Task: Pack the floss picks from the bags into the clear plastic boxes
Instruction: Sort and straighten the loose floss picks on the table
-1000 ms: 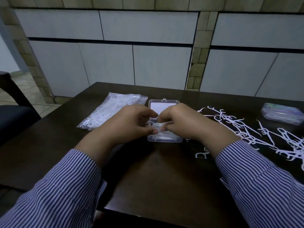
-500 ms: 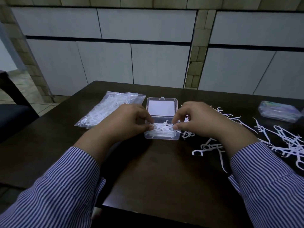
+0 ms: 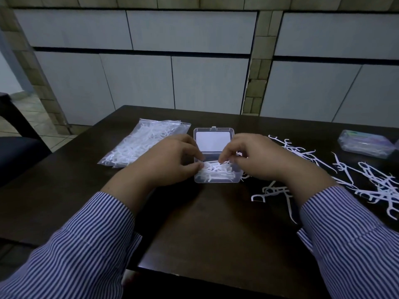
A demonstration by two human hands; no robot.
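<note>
Many loose picks (image 3: 371, 180) beside box (image 3: 216, 169)

bag (image 3: 143, 145) left, box (image 3: 216, 155) centre (picks (image 3: 218, 172) inside)

Bare table (image 3: 216, 229) before open box (image 3: 216, 180)

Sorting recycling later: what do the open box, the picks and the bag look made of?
Open box: seemingly rigid clear plastic, glossy; the picks show through its wall. Floss picks: thin white moulded plastic, probably, matte. Bag: soft clear plastic film, wrinkled and shiny, contents visible.
</note>
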